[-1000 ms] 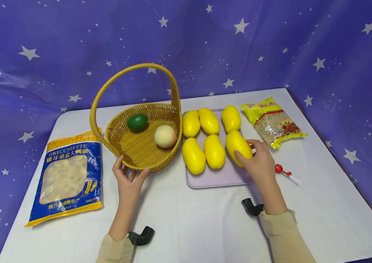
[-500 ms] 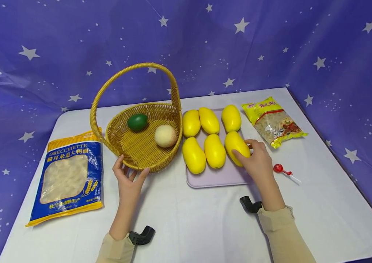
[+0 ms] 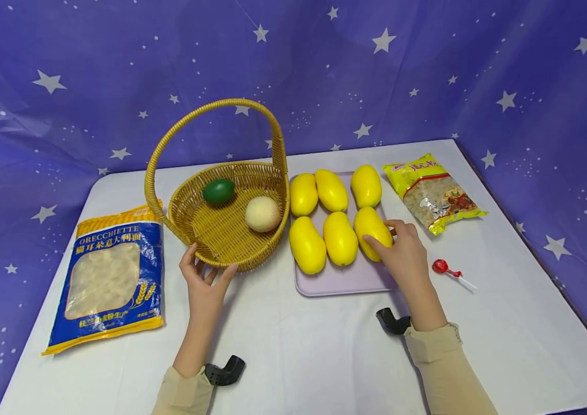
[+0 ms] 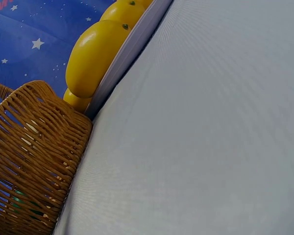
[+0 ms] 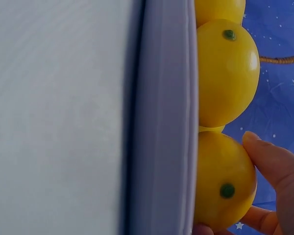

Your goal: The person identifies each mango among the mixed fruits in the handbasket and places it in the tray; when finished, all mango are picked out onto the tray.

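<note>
My right hand [image 3: 405, 253] grips a yellow mango [image 3: 372, 233] at the front right of the pale purple tray [image 3: 347, 282]. In the right wrist view, the thumb [image 5: 269, 156] lies along one side of that mango [image 5: 225, 181] and fingertips show below it. Several more mangoes [image 3: 340, 239] lie on the tray in two rows. My left hand [image 3: 207, 294] holds the front rim of a wicker basket [image 3: 252, 265], thumb and fingers spread along it. A dark green oval [image 3: 218, 192] and a cream, peach-like fruit [image 3: 262, 214] lie inside. The left wrist view leaves that hand out.
Left of the basket lies a blue and yellow orecchiette bag [image 3: 106, 276]. A yellow food packet [image 3: 433, 193] and a red lollipop [image 3: 446, 268] lie right of the tray. The basket's tall handle [image 3: 210, 106] arches over it. White cloth [image 3: 298, 351] covers the table.
My right hand and its mango have shifted slightly left and settled beside the neighbouring mango in the front row. My left hand stays at the basket rim.
</note>
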`<state>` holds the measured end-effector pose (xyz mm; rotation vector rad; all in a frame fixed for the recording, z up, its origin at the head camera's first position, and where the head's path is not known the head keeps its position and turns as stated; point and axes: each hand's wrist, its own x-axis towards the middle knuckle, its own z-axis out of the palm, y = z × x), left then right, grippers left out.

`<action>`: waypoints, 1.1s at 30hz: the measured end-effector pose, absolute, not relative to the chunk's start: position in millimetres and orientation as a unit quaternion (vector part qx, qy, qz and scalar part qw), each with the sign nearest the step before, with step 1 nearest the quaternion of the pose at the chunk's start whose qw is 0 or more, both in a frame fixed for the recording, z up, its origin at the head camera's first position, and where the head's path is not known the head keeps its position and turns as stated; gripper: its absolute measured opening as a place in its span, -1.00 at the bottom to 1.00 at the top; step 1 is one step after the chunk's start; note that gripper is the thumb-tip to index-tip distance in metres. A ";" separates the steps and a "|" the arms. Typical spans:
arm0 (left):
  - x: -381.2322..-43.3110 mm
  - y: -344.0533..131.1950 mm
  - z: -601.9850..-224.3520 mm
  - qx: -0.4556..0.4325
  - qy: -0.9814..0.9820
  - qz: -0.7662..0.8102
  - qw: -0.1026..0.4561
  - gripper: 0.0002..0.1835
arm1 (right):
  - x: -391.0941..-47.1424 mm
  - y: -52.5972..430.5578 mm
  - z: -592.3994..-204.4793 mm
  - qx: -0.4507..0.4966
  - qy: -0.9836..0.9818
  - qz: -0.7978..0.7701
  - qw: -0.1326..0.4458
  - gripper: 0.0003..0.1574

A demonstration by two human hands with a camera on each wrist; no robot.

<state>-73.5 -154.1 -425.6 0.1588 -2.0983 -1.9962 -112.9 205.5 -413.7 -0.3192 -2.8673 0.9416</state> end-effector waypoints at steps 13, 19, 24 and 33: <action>-72.8 -153.4 -425.3 0.044 -0.709 -0.693 0.125 -0.09 | -110.3 204.5 -414.0 -0.105 -0.945 0.305 0.057 -0.08; -73.1 -153.7 -427.0 0.046 -0.707 -0.696 0.122 -0.08 | -109.7 204.1 -413.1 -0.105 -0.947 0.299 0.056 -0.08; -73.0 -153.8 -426.8 0.046 -0.710 -0.692 0.122 -0.08 | -110.5 204.3 -411.9 -0.107 -0.948 0.295 0.049 -0.05; -72.9 -154.1 -424.1 0.047 -0.711 -0.691 0.122 -0.09 | -111.1 207.5 -402.3 -0.100 -0.953 0.285 0.030 -0.02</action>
